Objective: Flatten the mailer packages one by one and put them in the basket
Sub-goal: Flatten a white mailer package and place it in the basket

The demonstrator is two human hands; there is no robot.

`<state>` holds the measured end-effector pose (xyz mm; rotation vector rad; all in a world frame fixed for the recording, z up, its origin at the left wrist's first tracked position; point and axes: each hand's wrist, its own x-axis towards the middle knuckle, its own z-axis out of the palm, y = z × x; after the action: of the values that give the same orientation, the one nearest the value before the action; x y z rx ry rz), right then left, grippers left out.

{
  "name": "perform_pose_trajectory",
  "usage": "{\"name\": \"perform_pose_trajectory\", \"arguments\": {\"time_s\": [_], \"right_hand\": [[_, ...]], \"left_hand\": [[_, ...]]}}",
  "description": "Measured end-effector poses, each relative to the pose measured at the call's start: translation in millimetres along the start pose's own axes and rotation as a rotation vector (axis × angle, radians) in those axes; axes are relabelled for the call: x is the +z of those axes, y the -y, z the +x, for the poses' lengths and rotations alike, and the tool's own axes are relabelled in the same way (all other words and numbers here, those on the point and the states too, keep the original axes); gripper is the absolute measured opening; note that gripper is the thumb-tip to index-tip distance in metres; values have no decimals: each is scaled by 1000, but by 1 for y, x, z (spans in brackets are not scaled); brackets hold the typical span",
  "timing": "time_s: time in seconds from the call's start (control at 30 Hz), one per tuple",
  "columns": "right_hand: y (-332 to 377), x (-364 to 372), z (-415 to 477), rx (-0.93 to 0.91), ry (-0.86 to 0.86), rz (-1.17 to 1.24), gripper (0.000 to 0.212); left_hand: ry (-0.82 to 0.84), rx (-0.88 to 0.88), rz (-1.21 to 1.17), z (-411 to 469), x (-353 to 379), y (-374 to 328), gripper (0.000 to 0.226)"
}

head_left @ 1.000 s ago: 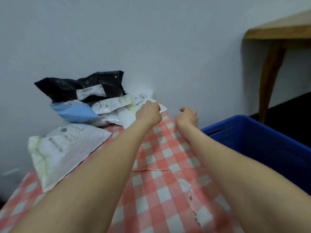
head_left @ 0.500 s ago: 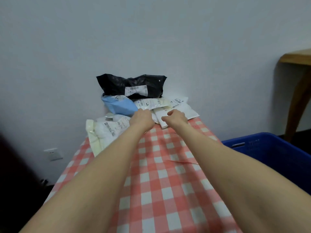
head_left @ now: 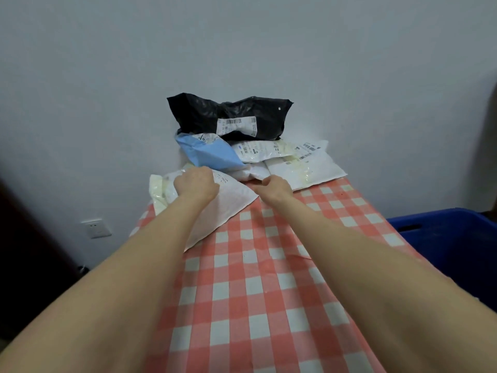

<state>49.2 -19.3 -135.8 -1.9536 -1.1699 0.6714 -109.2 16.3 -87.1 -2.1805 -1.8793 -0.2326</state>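
- Left hand [head_left: 196,184] is gripping the white mailer [head_left: 223,208] at the table's [head_left: 255,292] far left; right hand [head_left: 277,187] is curling beside its corner, grip unclear.
- Pulling may be dragging the pile [head_left: 242,146] just behind it off the edge.
- Blue basket [head_left: 443,238] is waiting at the right.

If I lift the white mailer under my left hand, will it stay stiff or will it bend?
Probably floppy: the white mailer looks thin and wrinkled, its near corner flat on the checked tablecloth. Likely light, though its far end bulges. The smooth film may slip.
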Motion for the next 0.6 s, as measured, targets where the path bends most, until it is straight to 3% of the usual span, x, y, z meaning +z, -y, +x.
{"name": "perform_pose_trajectory", "arguments": {"time_s": [0.07, 0.17, 0.33, 0.43, 0.6], "right_hand": [[0, -6, -3, -10, 2, 8, 23], [-3, -20, -5, -10, -57, -1, 45], [-10, -54, -23, -9, -139, 60, 59], [-25, -80, -36, 17, -148, 130, 74], [-57, -108, -55, 10, -137, 58, 74]], "left_hand": [[-51, 34, 14, -1, 0, 0, 17], [-95, 120, -58, -7, -15, -6, 11], [-23, 351, -245, -24, -51, -31, 28], [-29, 439, -361, -38, -59, -51, 19], [-88, 563, -406, -65, -39, -80, 14]]}}
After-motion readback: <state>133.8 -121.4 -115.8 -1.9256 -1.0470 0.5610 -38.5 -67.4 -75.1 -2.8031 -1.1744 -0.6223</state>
